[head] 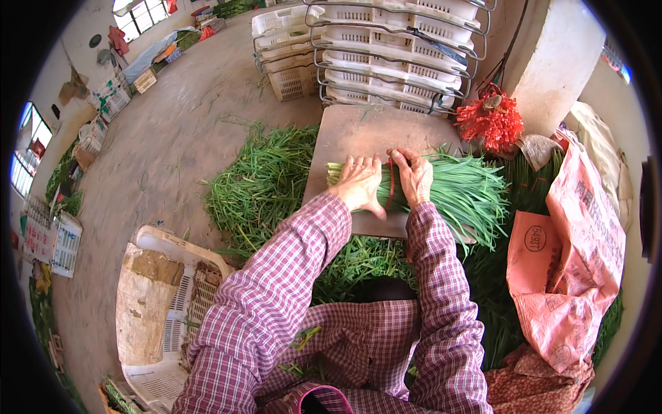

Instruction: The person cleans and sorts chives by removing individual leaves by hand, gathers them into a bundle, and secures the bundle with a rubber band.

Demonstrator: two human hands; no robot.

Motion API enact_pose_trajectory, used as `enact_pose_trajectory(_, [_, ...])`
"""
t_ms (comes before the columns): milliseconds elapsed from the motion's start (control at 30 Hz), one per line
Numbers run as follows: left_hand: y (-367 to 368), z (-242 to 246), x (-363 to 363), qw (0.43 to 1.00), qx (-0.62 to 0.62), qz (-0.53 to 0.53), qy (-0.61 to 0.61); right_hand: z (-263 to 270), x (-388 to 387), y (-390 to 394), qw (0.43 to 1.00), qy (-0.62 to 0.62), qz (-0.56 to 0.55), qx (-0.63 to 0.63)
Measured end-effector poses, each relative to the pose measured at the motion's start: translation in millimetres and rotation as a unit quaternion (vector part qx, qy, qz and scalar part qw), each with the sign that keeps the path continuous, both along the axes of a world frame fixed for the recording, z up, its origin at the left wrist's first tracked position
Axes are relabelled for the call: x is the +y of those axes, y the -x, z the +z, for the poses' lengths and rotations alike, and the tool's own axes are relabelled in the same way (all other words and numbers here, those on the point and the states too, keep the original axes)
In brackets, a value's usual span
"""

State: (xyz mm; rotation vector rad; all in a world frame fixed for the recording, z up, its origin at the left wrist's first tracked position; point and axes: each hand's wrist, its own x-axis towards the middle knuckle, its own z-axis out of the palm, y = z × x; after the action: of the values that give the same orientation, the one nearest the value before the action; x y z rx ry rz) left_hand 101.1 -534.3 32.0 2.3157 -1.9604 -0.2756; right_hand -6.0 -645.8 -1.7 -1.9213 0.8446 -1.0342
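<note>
A thick bundle of garlic chives (455, 186) lies across a low board (357, 129), its pale stem ends to the left and its green leaves spilling over the right edge. My left hand (359, 183) spans the stems from above, thumb on the near side and fingers over the far side. Around the bundle runs a red tie (393, 183). At its far end, my right hand (414, 173) pinches the tie between thumb and fingers, with the palm against the leaves.
Loose green trimmings (264, 181) heap left of the board. Behind it rise stacked white plastic crates (388, 62). Red ties (491, 121) hang by a pillar (558, 62). A pink woven sack (579, 248) covers greens at right; a worn crate (150, 310) sits at left.
</note>
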Motion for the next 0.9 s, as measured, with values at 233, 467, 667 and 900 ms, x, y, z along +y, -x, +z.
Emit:
enact_pose_trajectory(233, [6.2,-27.4,-1.2,0.989,-0.137,0.035,0.049,17.6,12.9,-10.4,0.987,0.118,0.01,0.105])
enact_pose_trajectory(467, [23.2,-24.8,-8.8,0.984,-0.151,0.052,0.076,18.1,2.9,-13.8,0.987,-0.1,0.111,-0.057])
enact_pose_trajectory(667, [18.8,-31.0,-0.7,0.984,-0.096,0.071,0.129,19.8,6.9,-11.5,0.979,-0.127,0.137,-0.084])
enact_pose_trajectory(900, [10.7,-32.8,-7.5,0.988,-0.087,0.043,0.118,210.4,10.7,42.8,0.942,0.015,0.16,-0.295])
